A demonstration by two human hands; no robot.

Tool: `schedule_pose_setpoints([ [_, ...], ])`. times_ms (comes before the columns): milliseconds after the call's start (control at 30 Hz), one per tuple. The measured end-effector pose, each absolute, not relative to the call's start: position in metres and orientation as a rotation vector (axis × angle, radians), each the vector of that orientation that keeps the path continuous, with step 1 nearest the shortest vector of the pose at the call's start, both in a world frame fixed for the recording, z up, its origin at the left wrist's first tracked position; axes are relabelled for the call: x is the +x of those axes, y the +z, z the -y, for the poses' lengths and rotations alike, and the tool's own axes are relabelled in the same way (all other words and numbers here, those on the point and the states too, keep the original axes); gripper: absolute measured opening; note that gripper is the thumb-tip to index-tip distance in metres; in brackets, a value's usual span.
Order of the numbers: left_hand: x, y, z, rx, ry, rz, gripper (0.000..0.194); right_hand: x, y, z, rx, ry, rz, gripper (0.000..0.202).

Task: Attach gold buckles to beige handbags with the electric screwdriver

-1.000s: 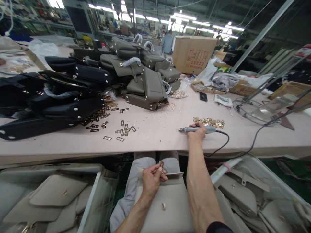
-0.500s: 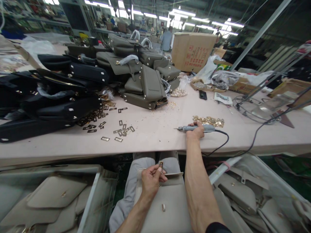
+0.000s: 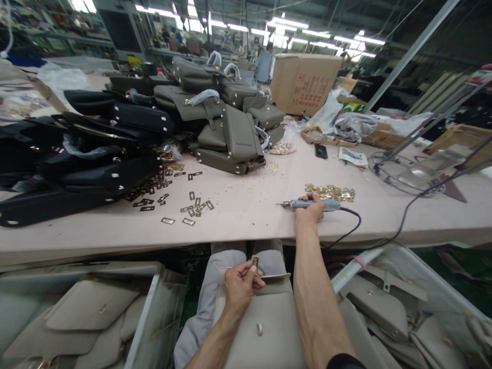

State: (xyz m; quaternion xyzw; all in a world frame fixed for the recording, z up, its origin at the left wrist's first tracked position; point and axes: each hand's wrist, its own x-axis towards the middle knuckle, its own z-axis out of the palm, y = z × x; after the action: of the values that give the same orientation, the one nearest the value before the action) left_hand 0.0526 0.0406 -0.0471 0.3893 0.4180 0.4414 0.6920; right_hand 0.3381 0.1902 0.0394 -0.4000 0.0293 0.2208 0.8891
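Observation:
On my lap lies a light grey bag (image 3: pixel 265 341) with a small metal clasp (image 3: pixel 260 329) on its front. My left hand (image 3: pixel 242 285) is closed at the edge of the bag's flap, pinching a small gold metal plate (image 3: pixel 255 262) between thumb and fingers. Over the table, my right hand (image 3: pixel 312 207) is wrapped round a grey electric screwdriver (image 3: pixel 298 204), its tip pointing left and its cord trailing right. Just behind it sits a pile of gold metal fittings (image 3: pixel 334 192). Flat rectangular metal plates (image 3: pixel 198 207) are scattered further left on the table.
Black bags (image 3: pixel 80 184) and olive bags (image 3: pixel 238 138) are heaped on the table (image 3: pixel 230 225). Bins of grey bag pieces stand at left (image 3: pixel 154 302) and right (image 3: pixel 415 261). A cardboard box (image 3: pixel 303 82), phone (image 3: pixel 321 151) and wire stand (image 3: pixel 403 179) are farther back. A person (image 3: pixel 264 64) is in the distance.
Both hands keep their holds and stay in nearly the same place. The whole view has shifted very slightly.

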Motion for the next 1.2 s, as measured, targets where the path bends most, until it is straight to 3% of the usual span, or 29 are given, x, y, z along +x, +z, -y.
schedule_pose_setpoints([
  [767,0.052,-0.04,-0.04,0.879,0.992,-0.951,0.044,0.33,0.043,-0.188,-0.776,0.376,-0.138,0.024],
  [1200,0.058,-0.028,-0.034,0.826,0.966,-1.011,0.039,0.282,0.072,-0.105,-0.724,0.678,0.209,0.015],
])
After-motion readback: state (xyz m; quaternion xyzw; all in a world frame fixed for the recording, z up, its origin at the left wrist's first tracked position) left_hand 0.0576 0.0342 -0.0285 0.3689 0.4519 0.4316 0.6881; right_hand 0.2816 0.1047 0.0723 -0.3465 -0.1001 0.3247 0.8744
